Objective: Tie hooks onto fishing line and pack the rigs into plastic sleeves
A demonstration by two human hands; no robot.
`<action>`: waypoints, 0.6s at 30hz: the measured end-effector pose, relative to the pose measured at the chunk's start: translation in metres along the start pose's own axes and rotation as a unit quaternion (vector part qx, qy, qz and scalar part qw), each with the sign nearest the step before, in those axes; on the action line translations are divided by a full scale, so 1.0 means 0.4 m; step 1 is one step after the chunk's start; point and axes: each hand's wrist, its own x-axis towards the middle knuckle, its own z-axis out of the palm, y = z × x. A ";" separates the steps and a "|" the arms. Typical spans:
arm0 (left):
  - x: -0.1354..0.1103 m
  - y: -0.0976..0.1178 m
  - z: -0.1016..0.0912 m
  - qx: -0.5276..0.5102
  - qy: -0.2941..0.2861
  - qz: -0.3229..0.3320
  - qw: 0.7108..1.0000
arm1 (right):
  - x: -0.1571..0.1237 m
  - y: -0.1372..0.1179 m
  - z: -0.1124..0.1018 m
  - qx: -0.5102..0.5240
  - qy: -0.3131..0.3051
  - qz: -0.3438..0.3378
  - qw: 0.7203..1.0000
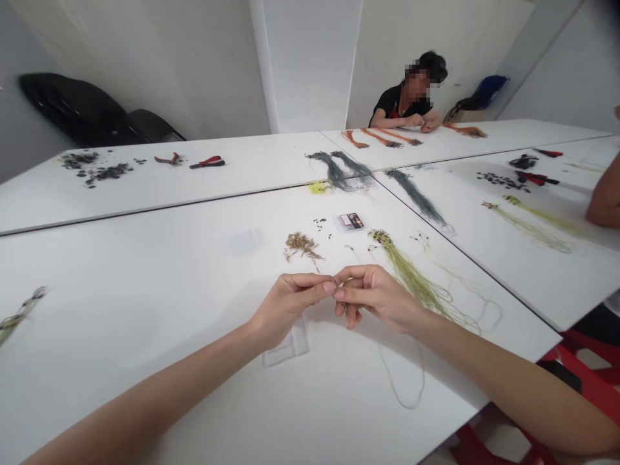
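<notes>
My left hand (298, 300) and my right hand (375, 294) meet over the table, thumbs and fingertips pinched together on something tiny that the fingers cover. A loop of thin pale-green cord (411, 405) hangs below my right hand, its upper part hidden behind the hand. Just beyond lie a pile of small gold-coloured metal pieces (301, 244), some tiny black bits (320, 224) and a small labelled box (349, 222). A bundle of yellow-green cords (411, 274) lies behind my right wrist. Partly under my left hand is a clear plastic case (288, 349).
Dark green cord bundles (334, 171) and orange bundles (382, 137) lie farther off. Red-handled pliers (208, 162) and black pieces (109, 172) are at the back left. A co-worker (411, 97) sits across; another person's arm (605, 194) shows at right. Seams divide the white tables (145, 290).
</notes>
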 end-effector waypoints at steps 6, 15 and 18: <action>-0.002 -0.004 -0.002 0.017 0.010 -0.002 1.000 | 0.003 0.001 -0.004 0.054 -0.044 0.012 0.998; -0.003 -0.014 -0.009 0.017 0.012 -0.011 1.000 | 0.005 0.005 -0.007 0.088 -0.054 0.026 0.994; -0.002 -0.016 -0.010 0.015 0.013 -0.015 1.000 | 0.006 0.006 -0.004 0.083 -0.050 0.021 0.995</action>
